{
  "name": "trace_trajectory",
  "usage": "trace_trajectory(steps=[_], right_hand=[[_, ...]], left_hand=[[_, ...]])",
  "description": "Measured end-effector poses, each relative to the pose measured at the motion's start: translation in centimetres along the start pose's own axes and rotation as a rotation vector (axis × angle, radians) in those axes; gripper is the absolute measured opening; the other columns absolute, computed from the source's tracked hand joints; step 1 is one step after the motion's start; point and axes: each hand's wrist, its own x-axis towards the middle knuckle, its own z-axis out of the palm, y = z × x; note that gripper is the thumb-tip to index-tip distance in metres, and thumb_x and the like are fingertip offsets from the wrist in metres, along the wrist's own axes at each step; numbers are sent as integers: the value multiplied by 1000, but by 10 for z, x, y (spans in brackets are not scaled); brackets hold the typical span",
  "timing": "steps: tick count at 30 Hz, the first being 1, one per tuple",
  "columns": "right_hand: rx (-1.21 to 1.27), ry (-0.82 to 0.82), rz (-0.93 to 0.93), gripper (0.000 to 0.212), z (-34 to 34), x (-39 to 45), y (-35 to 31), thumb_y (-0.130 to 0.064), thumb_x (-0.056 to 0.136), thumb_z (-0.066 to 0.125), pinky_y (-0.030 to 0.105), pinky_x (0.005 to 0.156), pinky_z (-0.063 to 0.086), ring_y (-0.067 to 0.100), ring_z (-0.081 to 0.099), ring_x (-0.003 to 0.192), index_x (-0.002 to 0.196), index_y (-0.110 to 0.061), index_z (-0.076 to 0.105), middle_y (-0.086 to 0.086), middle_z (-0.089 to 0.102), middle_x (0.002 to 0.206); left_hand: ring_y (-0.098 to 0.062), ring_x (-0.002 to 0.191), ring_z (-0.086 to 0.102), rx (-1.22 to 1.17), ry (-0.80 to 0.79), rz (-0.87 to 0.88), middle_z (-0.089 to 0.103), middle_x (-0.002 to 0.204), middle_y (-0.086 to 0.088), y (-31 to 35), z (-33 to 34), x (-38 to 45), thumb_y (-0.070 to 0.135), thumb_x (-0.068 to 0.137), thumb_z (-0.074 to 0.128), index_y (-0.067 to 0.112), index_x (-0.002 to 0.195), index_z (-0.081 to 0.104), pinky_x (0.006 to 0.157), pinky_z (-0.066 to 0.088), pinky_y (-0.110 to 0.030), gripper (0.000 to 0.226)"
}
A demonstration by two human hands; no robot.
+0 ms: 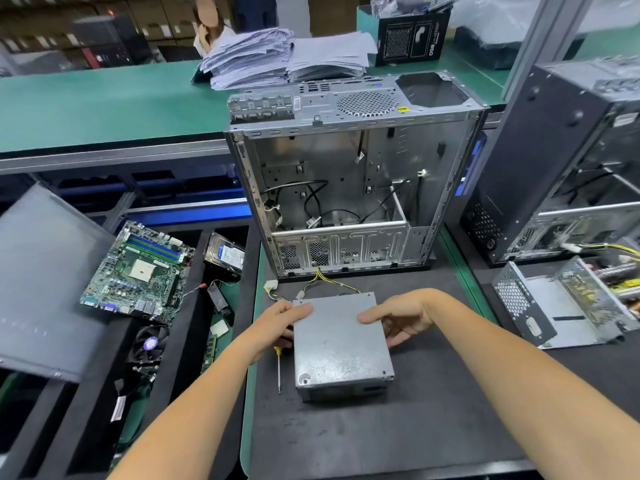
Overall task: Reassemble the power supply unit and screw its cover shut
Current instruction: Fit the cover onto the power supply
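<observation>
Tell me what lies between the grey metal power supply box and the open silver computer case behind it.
In the head view, yellow-and-black cables with white connectors lie on the black mat there.

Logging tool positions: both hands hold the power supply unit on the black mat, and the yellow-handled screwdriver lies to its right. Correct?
Not quite. In the head view the screwdriver lies left of the power supply unit, beside the left hand. The right hand also holds the unit on the black mat.
</observation>
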Motion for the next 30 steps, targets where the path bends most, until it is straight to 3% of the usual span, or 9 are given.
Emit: trace_trajectory(steps=[5, 10, 13, 16, 20, 25, 30], right_hand=[[7, 10, -10, 82, -1, 1, 0, -44, 64, 80, 33, 100, 48, 32, 56, 122, 131, -3, 56, 12, 64, 110], [36, -1, -20, 77, 2, -2, -3, -38, 66, 80, 31, 87, 56, 36, 59, 116, 129, -2, 56, 15, 63, 113], [14, 1, -5, 73, 4, -6, -8, -37, 66, 80, 31, 85, 56, 37, 60, 113, 126, -1, 58, 14, 63, 109], [-69, 7, 69, 57, 8, -9, -10, -46, 78, 71, 26, 84, 53, 34, 65, 100, 116, -4, 63, 13, 66, 102], [-98, 51, 102, 49, 11, -9, -7, -49, 84, 65, 27, 89, 51, 29, 66, 97, 109, -6, 64, 12, 66, 101], [-44, 47, 77, 40, 11, -6, -4, -46, 81, 70, 36, 104, 45, 20, 63, 85, 96, -9, 65, 1, 64, 72], [-11, 46, 55, 37, 11, -4, -6, -37, 82, 71, 36, 95, 51, 28, 64, 98, 105, -9, 64, 4, 69, 84]], left_hand=[[-17, 78, 67, 5, 3, 9, 72, 90, 3, 2, -1, -2, 68, 67, 69, 20, 92, 51, 58, 47, -22, 57], [-16, 88, 64, 91, 49, 25, 70, 93, 1, 3, -3, -1, 71, 66, 68, 21, 79, 50, 82, 46, -30, 54], [-20, 91, 68, 104, 4, -6, 71, 102, -2, 7, -4, -3, 67, 71, 67, 19, 85, 52, 88, 50, -35, 51], [-23, 93, 69, 90, -28, -76, 69, 109, -7, 11, -1, -5, 62, 77, 65, 14, 100, 53, 88, 55, -38, 54], [-14, 85, 69, 57, -45, -154, 72, 105, -5, 11, 7, -8, 59, 84, 58, 13, 111, 62, 69, 57, -26, 54], [-21, 103, 67, -16, -40, -246, 73, 103, -4, 3, 12, -6, 62, 73, 69, 15, 112, 66, 96, 50, -41, 61], [-27, 105, 65, -47, -33, -268, 72, 107, -10, 5, 16, -6, 60, 64, 76, 15, 108, 67, 94, 50, -47, 64]])
